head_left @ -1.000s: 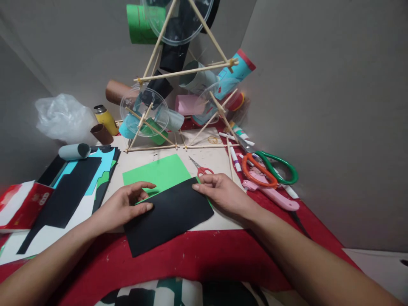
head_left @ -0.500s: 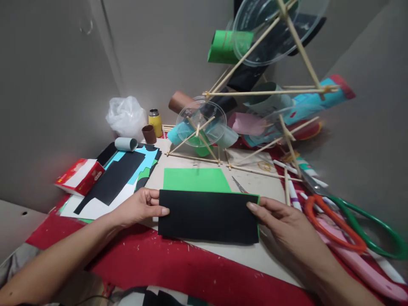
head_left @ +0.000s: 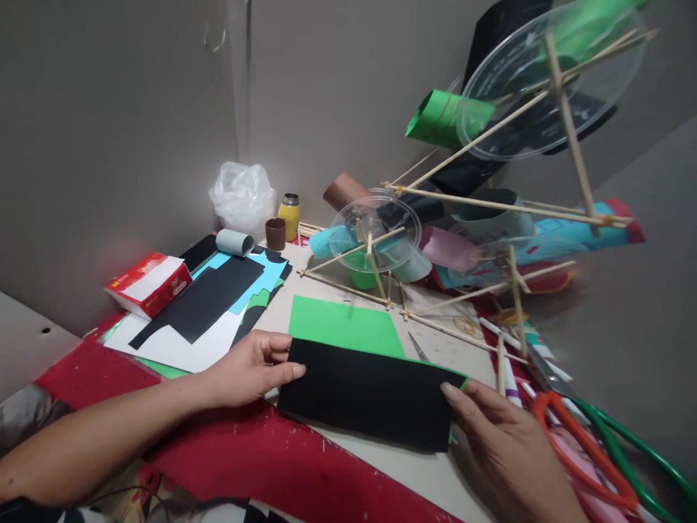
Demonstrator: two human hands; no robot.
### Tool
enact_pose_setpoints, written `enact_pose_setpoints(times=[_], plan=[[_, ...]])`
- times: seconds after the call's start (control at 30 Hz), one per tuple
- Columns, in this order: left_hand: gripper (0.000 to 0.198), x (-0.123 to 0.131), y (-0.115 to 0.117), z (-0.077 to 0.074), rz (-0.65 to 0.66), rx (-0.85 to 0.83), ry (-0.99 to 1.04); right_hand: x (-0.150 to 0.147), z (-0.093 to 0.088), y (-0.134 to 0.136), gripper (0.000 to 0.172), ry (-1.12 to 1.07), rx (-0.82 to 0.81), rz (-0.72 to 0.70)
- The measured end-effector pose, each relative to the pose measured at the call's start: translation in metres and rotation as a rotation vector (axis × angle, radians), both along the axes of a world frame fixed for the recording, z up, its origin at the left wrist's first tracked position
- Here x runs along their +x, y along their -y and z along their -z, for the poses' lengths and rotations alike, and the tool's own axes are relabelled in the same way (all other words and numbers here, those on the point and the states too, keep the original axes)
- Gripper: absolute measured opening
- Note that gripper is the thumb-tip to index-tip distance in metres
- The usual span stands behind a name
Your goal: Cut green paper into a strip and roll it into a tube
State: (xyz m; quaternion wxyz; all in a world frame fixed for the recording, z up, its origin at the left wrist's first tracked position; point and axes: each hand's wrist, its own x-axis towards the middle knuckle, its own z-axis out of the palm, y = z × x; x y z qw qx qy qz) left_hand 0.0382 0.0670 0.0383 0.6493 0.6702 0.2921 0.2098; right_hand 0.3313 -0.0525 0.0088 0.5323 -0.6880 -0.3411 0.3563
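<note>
A black paper strip point(head_left: 370, 396) is stretched between my two hands, with a thin green edge showing behind it along the top and right. My left hand point(head_left: 261, 369) pinches its left end, thumb in front and fingers behind. The right end is pinched the same way by my right hand point(head_left: 490, 421). Beyond the strip, a bright green sheet point(head_left: 345, 325) lies on the beige board point(head_left: 375, 444). The blades of a small pair of scissors point(head_left: 418, 347) poke out just behind the strip's top edge; their handles are hidden.
Stick frames with clear plastic discs point(head_left: 375, 231) and paper tubes stand behind and at right. Large scissors with orange and green handles point(head_left: 585, 443) lie at right. Cut paper point(head_left: 212, 298), a red box point(head_left: 148, 283), a yellow bottle point(head_left: 289, 216) and a plastic bag point(head_left: 243, 196) are left.
The head view has tilted and turned a little, so the scene sits lower and further right. The strip now slopes down to the right; both hands keep their hold on its ends.
</note>
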Motion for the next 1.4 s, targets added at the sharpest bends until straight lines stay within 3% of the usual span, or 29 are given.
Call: enact_pose_setpoints(times=[0.23,0.4,0.5,0.67,0.87,0.97,1.07,1.13,1.2,1.33,1.4], plan=[[0.044,0.001,-0.002,-0.003,-0.113,0.158,-0.041,-0.006,0.002,0.002,0.026,-0.06,0.094,-0.031],[0.038,0.005,0.001,-0.012,-0.256,0.407,-0.063,-0.01,0.002,0.001,0.026,-0.068,0.148,-0.034],[0.026,0.007,0.005,-0.023,-0.318,0.563,-0.019,-0.014,-0.007,0.001,0.032,0.018,0.231,0.013],[0.016,0.013,0.013,-0.058,-0.411,0.573,0.119,-0.018,-0.052,0.0,0.03,0.201,0.342,0.044],[0.024,0.022,0.02,-0.098,-0.321,0.257,0.39,-0.02,-0.13,-0.008,0.018,0.286,0.522,-0.022],[0.03,0.022,0.024,-0.1,-0.27,0.041,0.451,-0.019,-0.159,-0.021,0.018,0.453,0.545,-0.053],[0.033,0.019,0.03,-0.088,-0.289,-0.11,0.484,-0.014,-0.174,-0.043,0.018,0.612,0.557,-0.202],[0.033,0.014,0.034,-0.076,-0.326,-0.153,0.445,-0.011,-0.173,-0.062,0.02,0.699,0.549,-0.333],[0.032,0.007,0.037,-0.061,-0.359,-0.18,0.382,-0.01,-0.16,-0.084,0.022,0.759,0.509,-0.447],[0.03,-0.014,0.037,-0.024,-0.374,-0.289,0.238,-0.018,-0.104,-0.125,0.021,0.789,0.425,-0.617],[0.028,-0.028,0.033,-0.007,-0.312,-0.365,0.119,-0.024,-0.07,-0.141,0.02,0.802,0.377,-0.711]])
